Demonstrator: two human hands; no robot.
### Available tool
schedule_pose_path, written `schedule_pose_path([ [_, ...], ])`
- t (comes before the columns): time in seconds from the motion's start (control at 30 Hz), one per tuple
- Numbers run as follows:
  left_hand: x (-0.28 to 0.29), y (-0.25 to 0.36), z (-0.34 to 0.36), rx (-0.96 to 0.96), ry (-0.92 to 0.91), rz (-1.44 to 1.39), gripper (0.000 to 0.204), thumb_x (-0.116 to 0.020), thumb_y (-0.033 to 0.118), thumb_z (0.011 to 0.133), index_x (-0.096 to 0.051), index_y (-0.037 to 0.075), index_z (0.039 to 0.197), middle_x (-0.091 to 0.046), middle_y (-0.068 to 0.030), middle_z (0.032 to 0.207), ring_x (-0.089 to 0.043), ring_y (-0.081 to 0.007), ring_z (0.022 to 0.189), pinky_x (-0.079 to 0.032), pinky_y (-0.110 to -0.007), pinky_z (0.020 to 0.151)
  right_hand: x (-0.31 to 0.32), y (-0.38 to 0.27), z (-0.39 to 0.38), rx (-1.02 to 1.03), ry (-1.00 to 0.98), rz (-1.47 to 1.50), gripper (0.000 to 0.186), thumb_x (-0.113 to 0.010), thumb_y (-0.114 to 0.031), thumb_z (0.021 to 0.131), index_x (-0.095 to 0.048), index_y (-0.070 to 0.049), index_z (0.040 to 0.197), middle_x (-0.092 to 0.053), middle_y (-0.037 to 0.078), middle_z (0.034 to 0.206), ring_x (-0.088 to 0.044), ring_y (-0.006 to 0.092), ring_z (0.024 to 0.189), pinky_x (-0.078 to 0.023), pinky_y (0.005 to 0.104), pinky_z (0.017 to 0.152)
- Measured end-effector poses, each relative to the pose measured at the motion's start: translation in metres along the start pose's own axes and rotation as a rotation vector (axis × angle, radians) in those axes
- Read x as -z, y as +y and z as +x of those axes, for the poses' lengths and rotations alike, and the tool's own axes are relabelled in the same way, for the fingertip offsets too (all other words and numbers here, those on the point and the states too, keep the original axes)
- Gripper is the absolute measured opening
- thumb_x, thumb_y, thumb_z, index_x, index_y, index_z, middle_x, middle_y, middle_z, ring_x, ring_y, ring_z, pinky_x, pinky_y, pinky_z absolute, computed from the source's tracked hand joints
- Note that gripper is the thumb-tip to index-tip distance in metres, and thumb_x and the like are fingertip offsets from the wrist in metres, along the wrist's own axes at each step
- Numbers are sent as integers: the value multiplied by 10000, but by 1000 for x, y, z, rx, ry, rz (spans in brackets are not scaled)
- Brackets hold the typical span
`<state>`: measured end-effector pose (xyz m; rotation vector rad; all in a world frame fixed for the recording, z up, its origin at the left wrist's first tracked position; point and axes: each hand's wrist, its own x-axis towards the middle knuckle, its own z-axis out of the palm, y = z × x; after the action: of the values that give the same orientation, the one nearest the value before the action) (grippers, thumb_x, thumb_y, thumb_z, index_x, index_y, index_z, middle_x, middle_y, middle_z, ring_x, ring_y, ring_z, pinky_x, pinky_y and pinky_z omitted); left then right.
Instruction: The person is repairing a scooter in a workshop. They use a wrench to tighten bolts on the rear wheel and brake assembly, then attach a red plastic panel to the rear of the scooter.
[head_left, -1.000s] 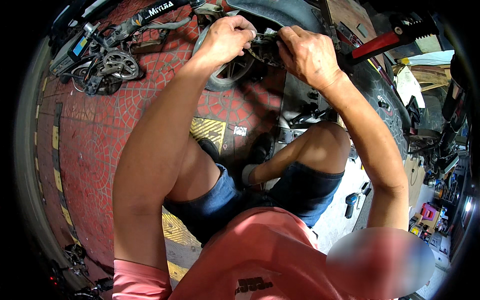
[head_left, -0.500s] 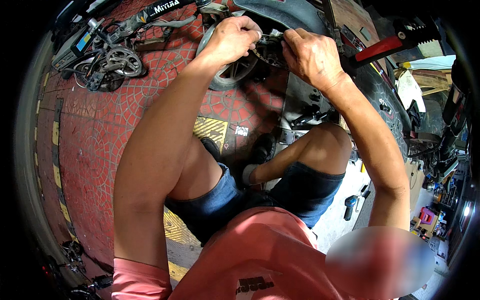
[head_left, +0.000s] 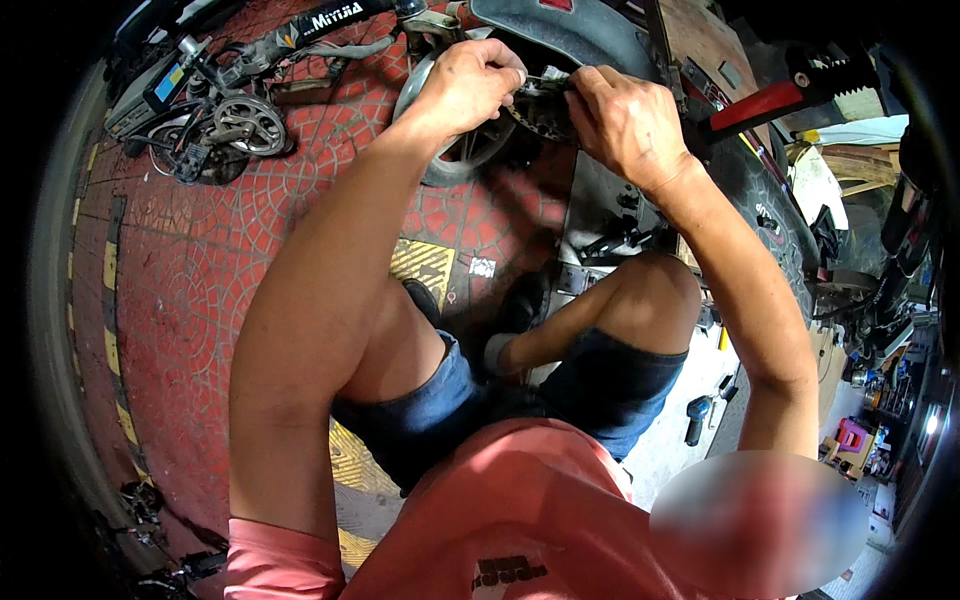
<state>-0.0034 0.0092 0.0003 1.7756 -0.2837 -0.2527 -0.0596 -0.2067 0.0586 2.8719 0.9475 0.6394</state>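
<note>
At the top centre, my left hand pinches a thin metal wire-like piece above a wheel with a disc rotor. Just right of it, my right hand curls closed at the small mechanism beside the rotor; what its fingertips hold is hidden. Above both hands is a curved dark grey fender with a red reflector, and the wheel sits under it, partly covered by my hands.
A folded bike lies upper left on red paving. A red-and-black bar juts at upper right. A blue-and-black power tool lies on the pale surface right of my legs. More vehicles and shelves crowd the right edge.
Both hands have shifted a little right and down, along with the wheel and fender in the view; both remain closed at the same spot on the mechanism.
</note>
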Motion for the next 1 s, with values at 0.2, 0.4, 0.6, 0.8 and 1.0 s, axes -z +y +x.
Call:
schedule_pose_path([
  [0.2, 1, 0, 1, -10, -6, -5, 174, -671, 165, 985, -718, 25, 1076, -692, -16, 907, -663, -110, 809, -589, -283, 682, 1, -1, 2, 19, 33, 2, 142, -655, -174, 919, -606, -51, 969, -681, 138, 853, -705, 353, 721, -569, 458, 629],
  [0.4, 1, -2, 2, 12, 3, 19, 175, -674, 163, 979, -716, 25, 1078, -693, -15, 909, -663, -111, 814, -589, -289, 689, 2, -3, 3, 18, 8, -1, 115, -635, -153, 922, -613, -50, 968, -681, 139, 849, -705, 359, 730, -570, 456, 630],
  [0.6, 0, -5, 5, -102, 76, 183, 171, -694, 180, 956, -734, 41, 1046, -705, -43, 903, -678, -135, 812, -580, -319, 693, 6, -6, 5, -3, -14, 1, 108, -622, -143, 925, -607, -42, 959, -694, 162, 866, -703, 380, 743, -565, 474, 642],
  [0.8, -7, 15, -13, -501, 340, 707, 240, -696, 233, 888, -743, 92, 1076, -719, -130, 1092, -667, -380, 1045, -546, -474, 901, 19, -10, -19, -226, 25, 119, 170, -669, -170, 915, -589, -33, 977, -705, 209, 899, -695, 427, 808, -555, 517, 697],
  [1.0, -18, 33, -23, -836, 305, 794, 243, -732, 168, 832, -715, 68, 1053, -678, -123, 1049, -634, -357, 1048, -541, -467, 908, 16, -8, -45, -370, 53, 198, 186, -683, -190, 909, -625, -39, 1001, -707, 208, 935, -691, 435, 880, -550, 533, 746],
])
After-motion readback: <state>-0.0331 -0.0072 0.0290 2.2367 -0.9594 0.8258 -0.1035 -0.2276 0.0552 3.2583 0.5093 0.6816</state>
